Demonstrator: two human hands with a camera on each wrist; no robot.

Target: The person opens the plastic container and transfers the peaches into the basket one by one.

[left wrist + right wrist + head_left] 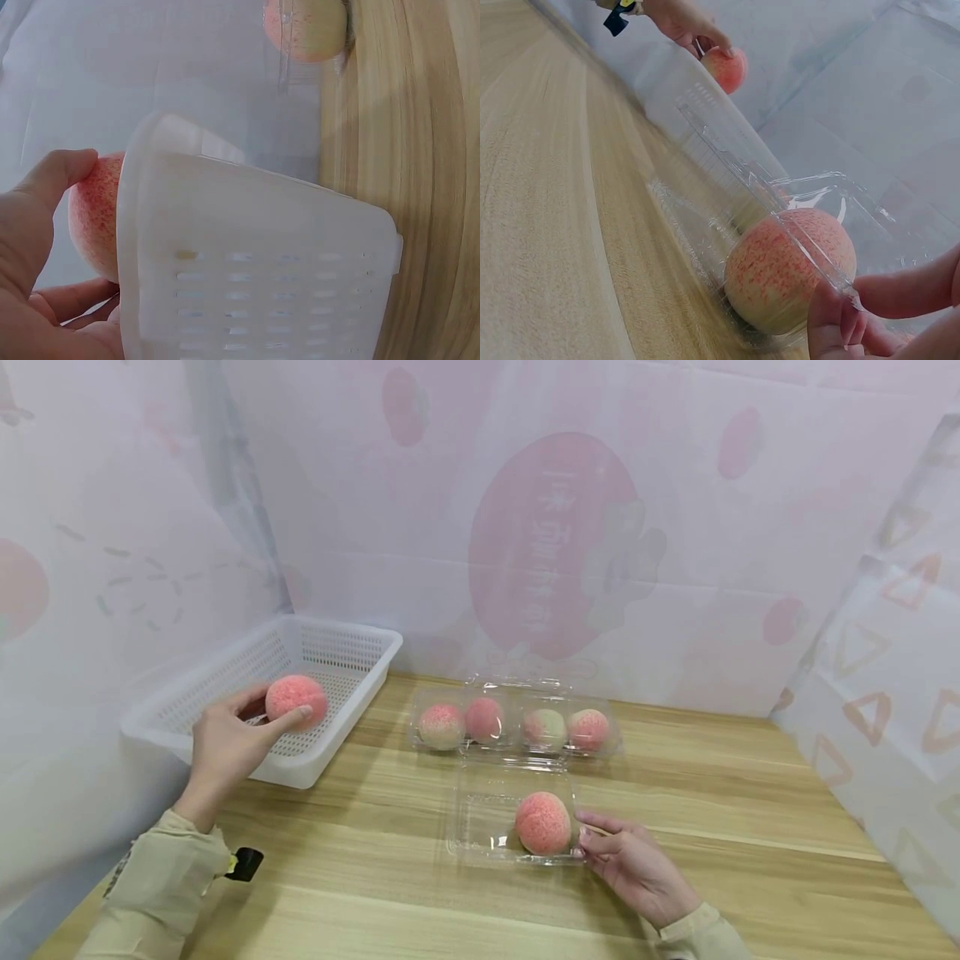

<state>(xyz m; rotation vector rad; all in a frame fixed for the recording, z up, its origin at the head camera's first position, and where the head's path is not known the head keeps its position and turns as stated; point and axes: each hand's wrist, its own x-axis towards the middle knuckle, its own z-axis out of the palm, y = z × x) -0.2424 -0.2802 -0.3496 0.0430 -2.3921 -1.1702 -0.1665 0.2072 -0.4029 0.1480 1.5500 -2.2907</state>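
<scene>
My left hand (236, 739) grips a pink peach (296, 700) over the white plastic basket (341, 739), thumb on one side and fingers on the other. In the left wrist view the basket's wall hides part of that peach (94, 217). My right hand (637, 868) pinches the right edge of a clear plastic clamshell box (483, 827), whose lid stands raised at the back. Inside the box, on its right side, sits one peach (543, 823). The right wrist view shows thumb and fingers (900, 292) on the box's thin rim, close beside this peach (787, 270).
Behind the clamshell box, more clear boxes hold several peaches (441, 727) in a row. The wooden table (720, 793) runs up to a printed cloth backdrop (697, 568), with cloth walls at left and right.
</scene>
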